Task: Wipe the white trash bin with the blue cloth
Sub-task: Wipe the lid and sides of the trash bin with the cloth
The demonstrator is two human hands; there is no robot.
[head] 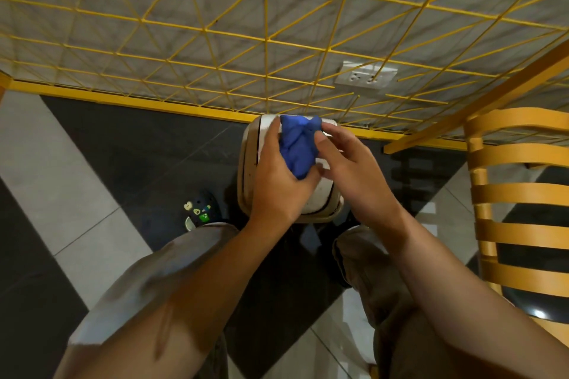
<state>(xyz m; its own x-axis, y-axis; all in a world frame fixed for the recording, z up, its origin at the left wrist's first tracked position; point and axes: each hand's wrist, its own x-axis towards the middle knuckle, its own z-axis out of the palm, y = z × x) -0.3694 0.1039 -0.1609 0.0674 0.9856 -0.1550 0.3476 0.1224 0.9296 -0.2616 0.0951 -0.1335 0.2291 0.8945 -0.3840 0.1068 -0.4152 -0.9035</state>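
– Forearms and trouser legs sit nearest us, both arms reaching down. What do we log, left to right?
– Dark shoe (200, 209) on the tiled floor. Then left hand (277, 184), fingers curled round the bunched blue cloth (297, 148). The cloth is over the lid of the white trash bin (318, 198); whether it touches the lid we cannot tell. The bin stands on the floor against the yellow grid (264, 40).
– Right hand?
– Right hand (354, 175) has its thumb at the cloth's right edge, fingers loosely bent. Pinching or only touching, we cannot tell. Wooden chair (517, 194) far right.
– Step?
– We judge it as readying the cloth over the lid. Next we need it pressed flat and swept across the lid, then down the sides.
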